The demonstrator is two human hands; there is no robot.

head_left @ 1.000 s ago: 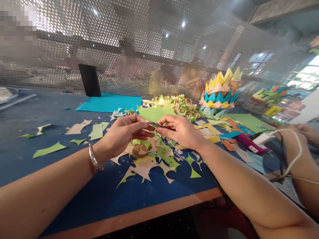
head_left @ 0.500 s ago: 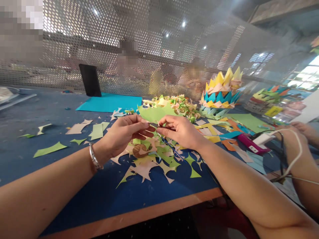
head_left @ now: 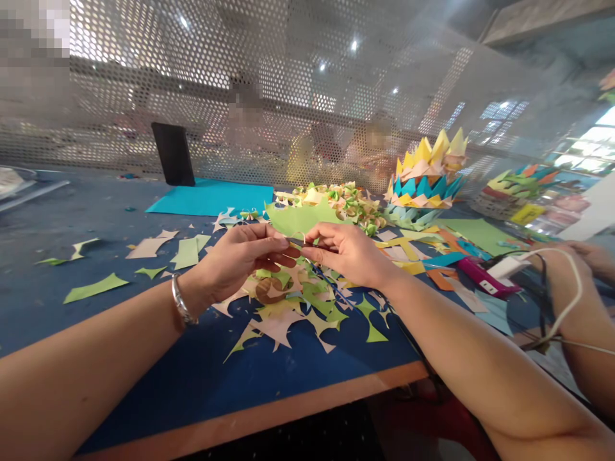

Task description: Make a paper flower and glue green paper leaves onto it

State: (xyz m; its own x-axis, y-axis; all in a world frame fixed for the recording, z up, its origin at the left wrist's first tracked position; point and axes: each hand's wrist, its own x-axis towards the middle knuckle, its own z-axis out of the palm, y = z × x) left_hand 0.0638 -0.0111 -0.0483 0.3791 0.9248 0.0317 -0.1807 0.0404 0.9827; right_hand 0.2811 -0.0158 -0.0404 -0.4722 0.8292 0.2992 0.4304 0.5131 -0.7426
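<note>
Nearest, well below the left grip (head_left: 243, 259) and right grip (head_left: 348, 256), a brown edge strip (head_left: 269, 419) along the blue surface (head_left: 182, 390). Well to the right of the right grip, another person's forearm (head_left: 581, 349) behind a looped white cable (head_left: 580, 285). At the wrist behind the left grip, a silver bracelet (head_left: 181, 299). Below and between both grips, a loose spread of cut paper scraps (head_left: 278, 325) in green, pale pink and yellow, with a round brown object (head_left: 268, 290) partly covered among them. Under the right grip, a narrow blue item (head_left: 331, 285), partly hidden. To its right, a magenta device (head_left: 485, 278) near a white plug (head_left: 507, 267). Left of the left grip, a green offcut (head_left: 95, 289). Pinching, at both grips, a small thin dark piece (head_left: 296, 242), held between the fingertips above the scraps; too small to identify. Just beyond, a green sheet (head_left: 305, 218), then a heap of curled paper bits (head_left: 336, 195). Beyond and left of the left grip, a bright blue sheet (head_left: 211, 197) with a dark upright panel (head_left: 173, 153) at its back. Beyond and right of the right grip, a tiered paper piece (head_left: 425, 186) with yellow and blue points. Farthest, past both grips, a perforated screen (head_left: 192, 64).
</note>
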